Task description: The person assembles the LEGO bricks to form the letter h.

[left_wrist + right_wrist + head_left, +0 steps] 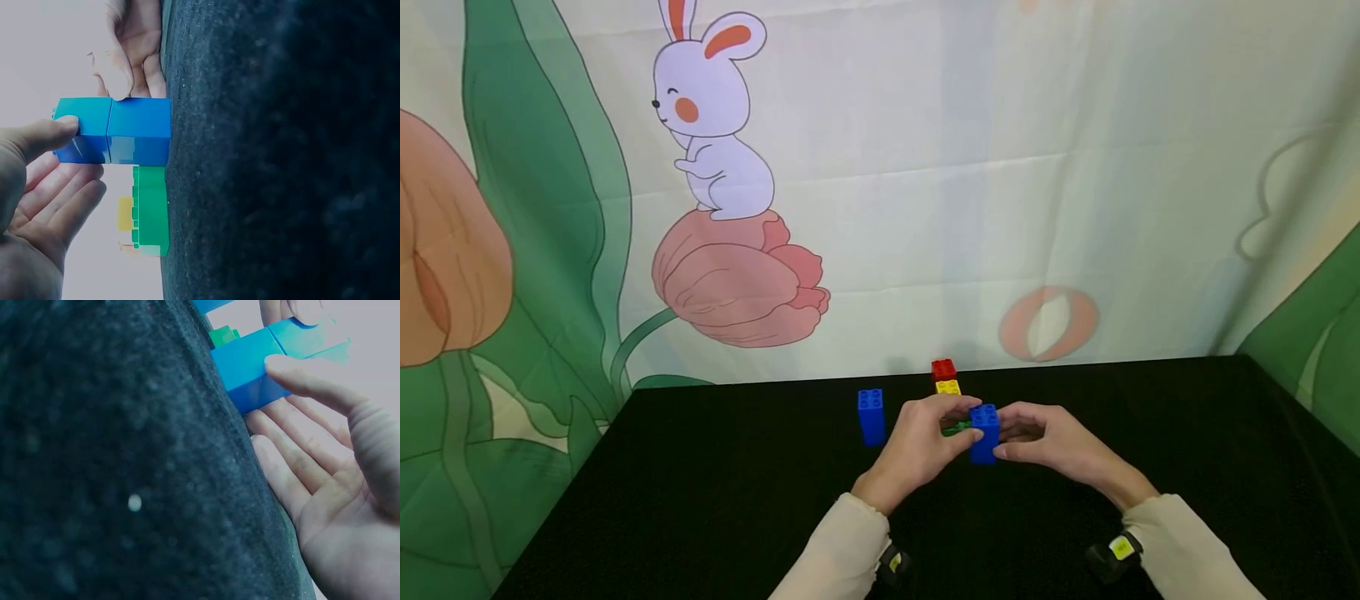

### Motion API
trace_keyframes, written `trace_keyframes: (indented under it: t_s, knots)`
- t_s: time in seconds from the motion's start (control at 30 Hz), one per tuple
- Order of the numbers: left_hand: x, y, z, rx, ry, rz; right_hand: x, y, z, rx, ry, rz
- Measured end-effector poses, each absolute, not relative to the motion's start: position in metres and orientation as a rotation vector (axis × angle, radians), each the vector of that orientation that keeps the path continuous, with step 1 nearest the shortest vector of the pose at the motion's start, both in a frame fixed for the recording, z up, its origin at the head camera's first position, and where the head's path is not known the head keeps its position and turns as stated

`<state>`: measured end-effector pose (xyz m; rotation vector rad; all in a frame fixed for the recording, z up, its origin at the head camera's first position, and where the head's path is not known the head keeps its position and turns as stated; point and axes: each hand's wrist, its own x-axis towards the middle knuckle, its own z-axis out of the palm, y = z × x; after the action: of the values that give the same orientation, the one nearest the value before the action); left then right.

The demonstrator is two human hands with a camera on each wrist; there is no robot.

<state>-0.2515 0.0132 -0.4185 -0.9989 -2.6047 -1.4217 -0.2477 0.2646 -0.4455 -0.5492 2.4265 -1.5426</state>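
Note:
Two blue toy bricks, one on top of the other, form a small upright stack [985, 435] on the black surface. My left hand [917, 443] pinches the upper brick [85, 131] from the left, thumb on the near side and fingers behind. On the right, my right hand [1051, 442] holds the same stack, its thumb at the seam above the lower brick [247, 361] and its fingers on the far side. A green brick [152, 209] lies low beside the stack, mostly hidden by my left hand in the head view.
Behind my left hand are a yellow brick [948, 387] and a red brick [943, 369]. Another blue stack [872, 417] stands upright to the left. The black tabletop [700, 500] ends at a printed curtain [925, 208] with a rabbit and flowers.

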Motion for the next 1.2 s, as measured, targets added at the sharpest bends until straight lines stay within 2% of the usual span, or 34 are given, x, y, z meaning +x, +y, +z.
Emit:
trace_keyframes:
  t_s: [1.2]
  knots:
    - [-0.254,0.000,-0.416,-1.039,-2.546,-1.407,-0.246,0.262,-0.447,-0.557,2.476,-1.583]
